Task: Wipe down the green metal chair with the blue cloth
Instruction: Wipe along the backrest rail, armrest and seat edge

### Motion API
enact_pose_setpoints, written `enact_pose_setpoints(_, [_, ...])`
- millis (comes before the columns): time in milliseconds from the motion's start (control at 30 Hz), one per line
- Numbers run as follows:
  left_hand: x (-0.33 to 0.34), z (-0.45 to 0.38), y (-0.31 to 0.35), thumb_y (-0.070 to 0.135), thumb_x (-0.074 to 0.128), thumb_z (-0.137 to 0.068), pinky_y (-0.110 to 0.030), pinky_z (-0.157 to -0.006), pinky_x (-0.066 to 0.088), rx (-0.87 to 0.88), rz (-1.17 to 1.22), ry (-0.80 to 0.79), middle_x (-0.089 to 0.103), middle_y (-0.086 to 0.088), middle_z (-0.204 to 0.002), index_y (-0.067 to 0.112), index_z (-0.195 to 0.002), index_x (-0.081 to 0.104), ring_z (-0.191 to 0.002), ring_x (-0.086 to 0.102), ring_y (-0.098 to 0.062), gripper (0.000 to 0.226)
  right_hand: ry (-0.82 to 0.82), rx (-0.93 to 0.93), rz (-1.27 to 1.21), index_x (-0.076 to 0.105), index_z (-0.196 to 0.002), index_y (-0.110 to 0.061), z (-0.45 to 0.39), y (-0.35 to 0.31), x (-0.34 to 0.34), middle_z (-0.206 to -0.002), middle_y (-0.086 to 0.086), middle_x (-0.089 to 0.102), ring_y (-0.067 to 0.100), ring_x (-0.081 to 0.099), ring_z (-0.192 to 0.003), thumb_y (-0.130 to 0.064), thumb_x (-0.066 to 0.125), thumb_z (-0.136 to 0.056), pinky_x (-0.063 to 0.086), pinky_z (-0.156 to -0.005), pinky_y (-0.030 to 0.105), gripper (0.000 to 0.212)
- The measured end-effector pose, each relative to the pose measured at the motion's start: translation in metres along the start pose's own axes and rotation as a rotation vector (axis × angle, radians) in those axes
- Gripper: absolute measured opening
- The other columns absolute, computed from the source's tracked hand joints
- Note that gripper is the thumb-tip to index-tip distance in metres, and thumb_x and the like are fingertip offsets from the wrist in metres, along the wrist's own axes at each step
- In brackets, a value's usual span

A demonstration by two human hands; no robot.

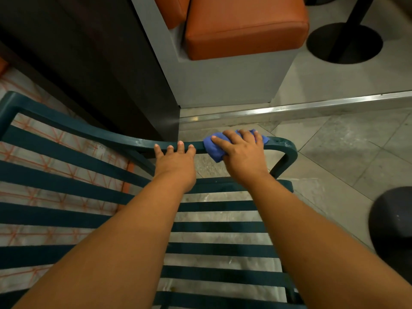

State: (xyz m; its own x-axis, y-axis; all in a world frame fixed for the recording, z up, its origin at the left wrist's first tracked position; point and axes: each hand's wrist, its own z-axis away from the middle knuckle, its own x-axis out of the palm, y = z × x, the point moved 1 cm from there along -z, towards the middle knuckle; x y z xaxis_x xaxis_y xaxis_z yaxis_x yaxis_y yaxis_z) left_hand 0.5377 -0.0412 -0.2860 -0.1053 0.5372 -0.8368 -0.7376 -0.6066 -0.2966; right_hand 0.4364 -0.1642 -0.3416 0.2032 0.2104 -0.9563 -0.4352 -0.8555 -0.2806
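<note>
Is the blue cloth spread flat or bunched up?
Bunched up: the cloth sits wadded under the right hand, wrapped over the chair armrest.

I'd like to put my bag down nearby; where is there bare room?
Bare floor tiles lie right of the green chair, between the metal threshold strip and the dark round object. The armrest is crowded: left hand, right hand on the blue cloth.
</note>
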Motion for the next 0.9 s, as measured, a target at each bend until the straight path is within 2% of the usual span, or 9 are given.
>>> enact_pose_setpoints(67, [0.001,0.000,0.000,0.012,0.067,-0.081,-0.061,-0.112,-0.003,0.010,0.018,-0.007,-0.002,-0.009,-0.160,0.026,-0.151,-0.001,-0.146,0.006,-0.035,0.099,0.047,-0.053,-0.014,0.043,-0.139,-0.040,0.010,0.021,-0.002,-0.144,0.002,0.046,0.033,0.038,-0.131,-0.029,0.056,-0.092,0.018,-0.113,0.054,0.050])
enact_pose_setpoints(167, [0.002,0.002,-0.002,0.009,0.067,-0.082,-0.058,-0.114,-0.001,0.016,0.049,-0.017,-0.005,-0.009,-0.160,0.025,-0.151,-0.003,-0.146,0.003,-0.034,0.100,0.006,0.150,0.024,0.052,-0.126,-0.033,0.001,0.024,-0.019,-0.120,0.003,0.058,0.029,0.047,-0.113,-0.041,0.042,-0.093,0.029,-0.101,0.051,0.036])
enact_pose_setpoints(267, [0.003,0.002,-0.001,0.009,0.066,-0.082,-0.057,-0.115,0.000,0.012,0.055,-0.020,-0.007,-0.009,-0.160,0.024,-0.151,-0.005,-0.146,0.000,-0.034,0.100,-0.264,0.324,0.085,0.060,-0.095,-0.018,-0.038,0.009,-0.032,-0.084,0.005,0.060,0.024,0.053,-0.085,-0.047,0.036,-0.091,0.037,-0.082,0.043,0.038])
enact_pose_setpoints(367, [0.004,0.002,0.001,0.009,0.065,-0.083,-0.057,-0.115,-0.002,0.016,0.041,-0.015,-0.007,-0.010,-0.160,0.022,-0.151,-0.006,-0.146,0.000,-0.035,0.099,-0.692,0.479,-0.289,0.067,-0.096,-0.015,-0.068,0.013,-0.036,-0.076,0.003,0.070,0.019,0.062,-0.074,-0.045,0.050,-0.087,0.039,-0.093,0.041,0.035])
enact_pose_setpoints(400, [0.004,0.002,0.001,0.010,0.065,-0.083,-0.057,-0.116,-0.002,0.014,0.037,-0.014,-0.008,-0.011,-0.160,0.022,-0.151,-0.006,-0.146,0.000,-0.036,0.100,-0.754,0.493,-0.378,0.068,-0.101,-0.014,-0.073,0.011,-0.035,-0.074,0.002,0.070,0.019,0.061,-0.073,-0.043,0.053,-0.086,0.038,-0.096,0.040,0.036])
enact_pose_setpoints(467, [0.005,0.002,0.001,0.011,0.065,-0.083,-0.056,-0.116,-0.001,0.011,0.036,-0.016,-0.009,-0.010,-0.160,0.022,-0.151,-0.007,-0.146,-0.001,-0.035,0.099,-0.665,0.368,-0.286,0.064,-0.108,-0.014,-0.076,0.000,-0.033,-0.078,0.002,0.063,0.022,0.058,-0.080,-0.042,0.051,-0.090,0.042,-0.092,0.040,0.035])
enact_pose_setpoints(567, [0.008,0.003,0.000,0.010,0.062,-0.084,-0.058,-0.115,-0.002,0.000,0.029,-0.002,-0.009,-0.008,-0.160,0.025,-0.151,-0.009,-0.146,-0.001,-0.033,0.098,-0.339,0.082,-0.012,0.055,-0.119,-0.029,-0.055,-0.025,-0.019,-0.099,0.003,0.061,0.024,0.055,-0.094,-0.037,0.048,-0.094,0.042,-0.091,0.043,0.027])
enact_pose_setpoints(733, [0.010,0.002,-0.001,0.014,0.065,-0.083,-0.060,-0.112,-0.006,-0.022,0.003,0.016,-0.010,-0.004,-0.160,0.029,-0.150,-0.009,-0.147,0.000,-0.030,0.101,0.038,-0.189,0.011,0.039,-0.139,-0.042,-0.011,0.006,0.003,-0.136,0.002,0.051,0.029,0.047,-0.118,-0.027,0.064,-0.088,0.033,-0.097,0.045,0.058])
enact_pose_setpoints(900, [0.013,0.002,-0.009,0.011,0.065,-0.083,-0.061,-0.112,-0.006,0.000,0.016,0.019,-0.013,0.000,-0.160,0.032,-0.149,-0.011,-0.147,-0.003,-0.026,0.103,0.195,-0.169,0.042,0.049,-0.134,-0.035,0.012,0.056,-0.001,-0.133,0.008,0.056,0.035,0.052,-0.116,-0.016,0.074,-0.080,0.038,-0.096,0.050,0.062])
